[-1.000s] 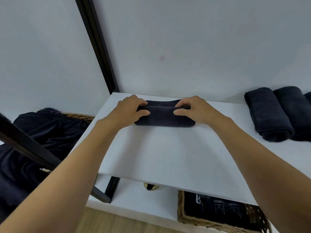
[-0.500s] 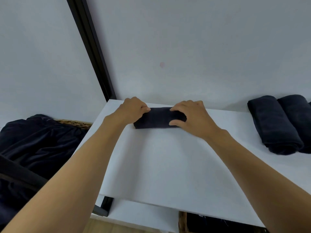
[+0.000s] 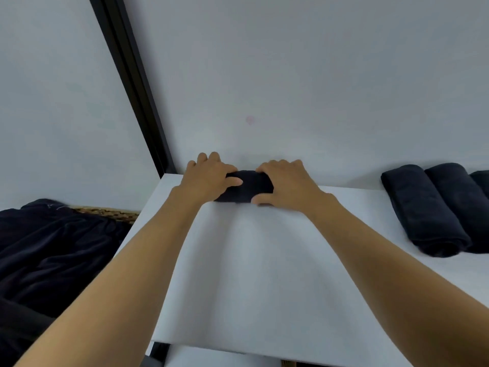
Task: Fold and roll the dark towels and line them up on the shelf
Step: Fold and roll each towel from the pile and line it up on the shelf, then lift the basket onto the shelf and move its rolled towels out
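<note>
My left hand (image 3: 209, 178) is curled over the left end of the rolled towel (image 3: 248, 188), fingers over the top, thumb laid along the near face; my right hand (image 3: 287, 184) wraps the right end likewise, thumb low at the front where cloth meets board; neither hand is slack, both clasp the one roll, and only a short dark stretch shows between them.

The roll lies crosswise at twelve o'clock on the shelf (image 3: 264, 274), close under the wall (image 3: 291, 75); whether it touches the wall I cannot tell, since my fingers hide the gap.

I judge the rolling itself done or all but done; what remains for this towel is the lining up. The finished rolls (image 3: 423, 207) lie at three o'clock, side by side and touching, each pointing front to back; mine lies across, so the next move calls for a quarter turn and a carry to the right, setting it just beside the nearest roll on its nine o'clock side; the loose outer edge must stay pinned under my fingers, or the soft cloth may unwind.

The shelf is a smooth, matte white board.

A black post (image 3: 132, 83) rises from its eleven o'clock corner; a faint pink mark (image 3: 250, 119) sits on the wall above my hands. At eight o'clock, lower down, a pile of dark towels (image 3: 53, 247) lies unrolled beside a woven basket (image 3: 105, 211) rim; more work waits there, I reckon.
</note>
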{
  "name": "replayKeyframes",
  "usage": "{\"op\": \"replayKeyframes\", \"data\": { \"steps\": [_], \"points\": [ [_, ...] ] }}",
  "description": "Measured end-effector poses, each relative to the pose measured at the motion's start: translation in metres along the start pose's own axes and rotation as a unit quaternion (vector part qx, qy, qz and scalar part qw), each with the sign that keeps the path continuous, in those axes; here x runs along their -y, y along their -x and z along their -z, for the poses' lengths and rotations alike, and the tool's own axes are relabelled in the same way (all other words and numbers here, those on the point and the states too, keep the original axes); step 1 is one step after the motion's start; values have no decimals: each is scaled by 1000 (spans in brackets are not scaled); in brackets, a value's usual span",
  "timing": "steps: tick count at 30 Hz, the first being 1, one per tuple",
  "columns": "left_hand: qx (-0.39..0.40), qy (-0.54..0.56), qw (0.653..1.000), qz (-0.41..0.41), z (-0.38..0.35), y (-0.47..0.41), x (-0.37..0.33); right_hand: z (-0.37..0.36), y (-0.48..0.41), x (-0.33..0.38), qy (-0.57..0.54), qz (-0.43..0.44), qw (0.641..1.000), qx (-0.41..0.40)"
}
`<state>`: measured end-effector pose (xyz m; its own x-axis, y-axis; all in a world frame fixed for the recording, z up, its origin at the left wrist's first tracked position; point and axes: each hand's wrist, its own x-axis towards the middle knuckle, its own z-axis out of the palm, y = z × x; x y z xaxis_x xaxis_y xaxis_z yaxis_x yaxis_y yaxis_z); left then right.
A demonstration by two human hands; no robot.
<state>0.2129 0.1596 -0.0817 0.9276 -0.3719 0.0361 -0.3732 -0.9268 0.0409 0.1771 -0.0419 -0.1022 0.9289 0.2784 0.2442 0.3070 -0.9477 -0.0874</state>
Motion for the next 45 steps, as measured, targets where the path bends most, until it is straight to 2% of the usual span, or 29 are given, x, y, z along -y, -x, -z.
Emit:
{"op": "replayKeyframes", "data": {
  "steps": [1, 3, 6, 8, 12, 16, 19, 22, 26, 27, 28, 30, 31, 33, 35, 39, 42, 45],
  "points": [
    [1, 12, 1000, 26, 1, -2, -3, -2, 1, 4, 21, -13, 1000, 10],
    [-59, 54, 993, 84, -1, -1, -17, -2, 1, 8, 8, -60, 998, 14],
    [-157, 205, 958, 124, -15, 11, -54, 9, 9, 4, -132, -176, 975, 27],
    [-148, 348, 919, 112, -25, 19, -87, 18, 27, -7, -212, -252, 944, 32],
    [-94, 488, 868, 11, -39, 20, -165, 40, 79, -42, -286, -355, 890, -27],
    [-46, 591, 805, -36, -38, 8, -233, 67, 122, -72, -186, -409, 892, -43],
    [-23, 611, 788, -66, -42, 2, -273, 77, 145, -87, -41, -438, 897, -25],
    [-32, 612, 786, -85, -53, -4, -296, 75, 158, -95, 87, -422, 901, -38],
    [-51, 612, 786, -65, -71, -11, -301, 58, 157, -101, 113, -368, 921, -64],
    [-62, 597, 797, -64, -74, -12, -301, 52, 157, -103, 120, -362, 922, -60],
    [-74, 558, 824, -67, -76, -13, -302, 48, 158, -105, 129, -361, 922, -59],
    [-84, 414, 904, -68, -77, -17, -301, 42, 160, -109, 149, -357, 920, -63],
    [-76, 348, 932, -66, -76, -19, -299, 40, 160, -109, 156, -352, 921, -65],
    [-35, 284, 956, -58, -72, -18, -294, 40, 160, -107, 159, -344, 923, -64],
    [5, 276, 960, -43, -68, -9, -289, 43, 161, -103, 150, -344, 925, -57],
    [1, 286, 958, -4, -60, 31, -286, 59, 182, -91, 75, -333, 938, -64],
    [-35, 325, 945, 22, -57, 75, -283, 67, 212, -71, -59, -301, 946, -109],
    [-68, 356, 932, 21, -61, 129, -276, 69, 247, -44, -221, -251, 931, -146]
  ]
}}
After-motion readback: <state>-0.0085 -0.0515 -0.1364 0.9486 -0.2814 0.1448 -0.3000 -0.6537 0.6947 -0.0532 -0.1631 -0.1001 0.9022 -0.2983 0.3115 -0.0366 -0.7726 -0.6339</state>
